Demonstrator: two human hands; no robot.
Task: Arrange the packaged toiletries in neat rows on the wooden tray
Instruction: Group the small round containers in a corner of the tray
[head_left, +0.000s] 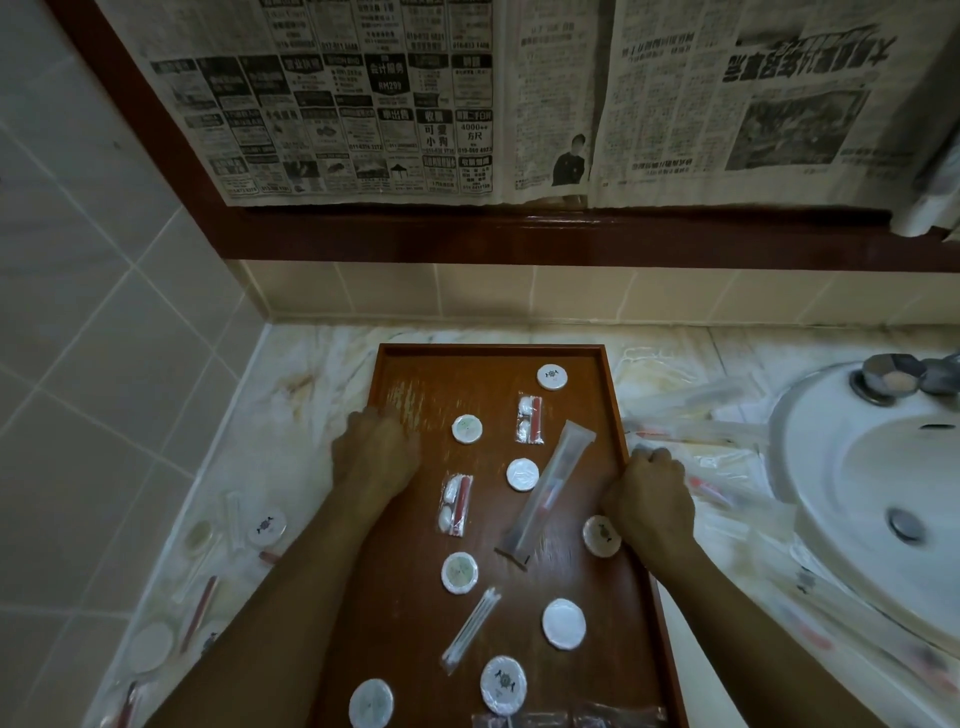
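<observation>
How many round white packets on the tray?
8: far right corner, upper middle, centre, by the right hand, mid-left, lower right, two nearest. Arms may hide more.

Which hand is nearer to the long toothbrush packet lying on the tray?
The right hand. It sits at the tray's right edge, just beside the toothbrush packet. The left hand rests at the tray's left edge, farther away.
</observation>
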